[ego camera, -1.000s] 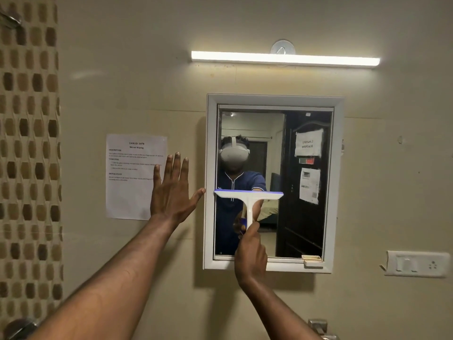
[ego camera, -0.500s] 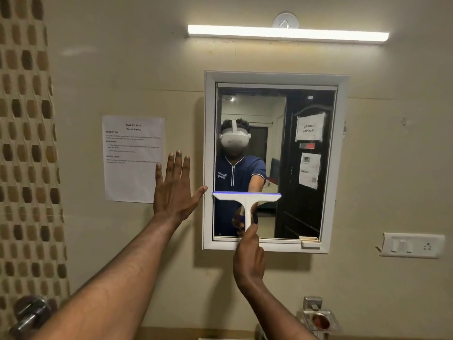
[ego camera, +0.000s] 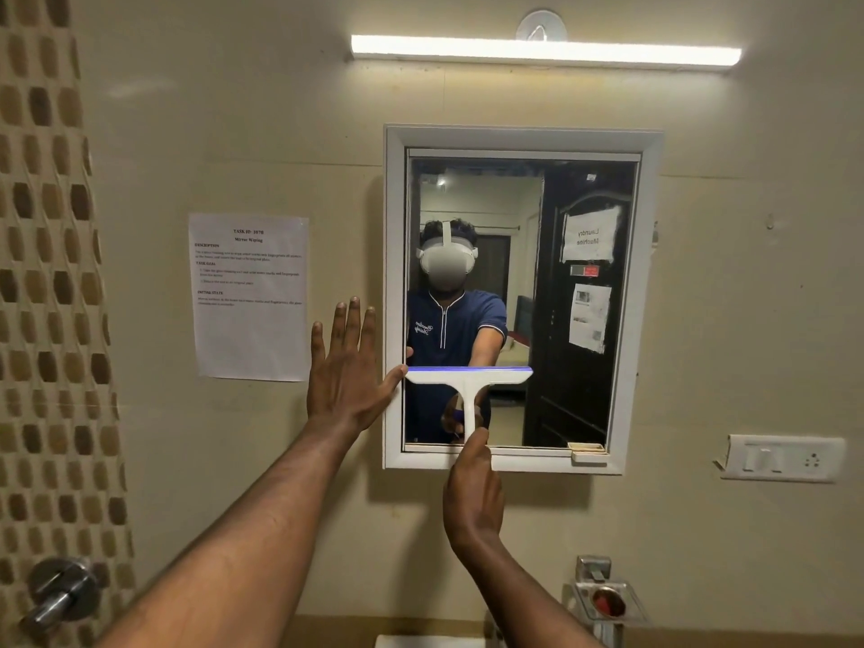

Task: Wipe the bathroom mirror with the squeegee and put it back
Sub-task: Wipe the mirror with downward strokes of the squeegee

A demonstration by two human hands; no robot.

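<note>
A white-framed bathroom mirror (ego camera: 579, 189) hangs on the beige wall. My right hand (ego camera: 473, 498) grips the handle of a white squeegee (ego camera: 469, 377) with a blue blade edge. The blade lies flat against the lower left part of the glass, level and just inside the frame. My left hand (ego camera: 343, 371) is spread flat on the wall beside the mirror, its thumb touching the left frame edge next to the blade. The glass reflects a person in a blue shirt with a headset.
A printed task sheet (ego camera: 250, 297) is taped to the wall left of the mirror. A tube light (ego camera: 544, 51) glows above. A switch plate (ego camera: 783, 458) sits to the right, a metal soap dish (ego camera: 605, 598) below, and a tap (ego camera: 58, 596) on the tiled wall at lower left.
The squeegee has slid down the glass toward the bottom of the mirror. The view has tilted down slightly. My left hand stays flat beside the frame.
</note>
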